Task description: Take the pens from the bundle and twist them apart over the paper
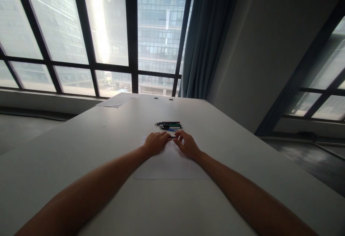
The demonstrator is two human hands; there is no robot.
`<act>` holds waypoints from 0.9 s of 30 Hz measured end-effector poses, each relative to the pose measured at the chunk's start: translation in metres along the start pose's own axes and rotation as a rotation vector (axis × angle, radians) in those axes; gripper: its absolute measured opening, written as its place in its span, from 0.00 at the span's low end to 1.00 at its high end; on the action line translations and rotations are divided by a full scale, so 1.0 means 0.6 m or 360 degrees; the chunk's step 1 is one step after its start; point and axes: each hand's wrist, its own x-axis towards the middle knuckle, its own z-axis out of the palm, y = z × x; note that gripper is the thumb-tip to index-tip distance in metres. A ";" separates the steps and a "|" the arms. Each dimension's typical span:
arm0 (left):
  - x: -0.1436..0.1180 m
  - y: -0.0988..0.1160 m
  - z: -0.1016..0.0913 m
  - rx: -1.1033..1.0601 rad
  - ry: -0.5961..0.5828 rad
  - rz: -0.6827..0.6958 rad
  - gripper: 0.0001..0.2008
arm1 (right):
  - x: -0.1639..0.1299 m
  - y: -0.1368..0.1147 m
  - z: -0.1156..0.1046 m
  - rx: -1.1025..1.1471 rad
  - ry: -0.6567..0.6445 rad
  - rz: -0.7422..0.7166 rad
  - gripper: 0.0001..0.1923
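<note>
Pinching one dark pen (173, 137) | left fingers (166, 138), right fingers (178, 134) | one sheet (170, 167) beneath | three-plus pens (168, 125) beyond

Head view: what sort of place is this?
Probably an office or meeting room: there is a long white table with pens and paper on it, and large windows facing another building.

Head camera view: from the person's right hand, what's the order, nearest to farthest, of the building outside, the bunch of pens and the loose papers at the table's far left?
From the right hand:
1. Bunch of pens: just beyond it, slightly left.
2. Loose papers: farther off, to the left.
3. Building: outdoors, farthest of all.
</note>
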 end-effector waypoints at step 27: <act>0.001 0.003 0.000 -0.0016 -0.0032 -0.0058 0.19 | 0.000 0.003 0.001 -0.0010 -0.0007 0.0061 0.05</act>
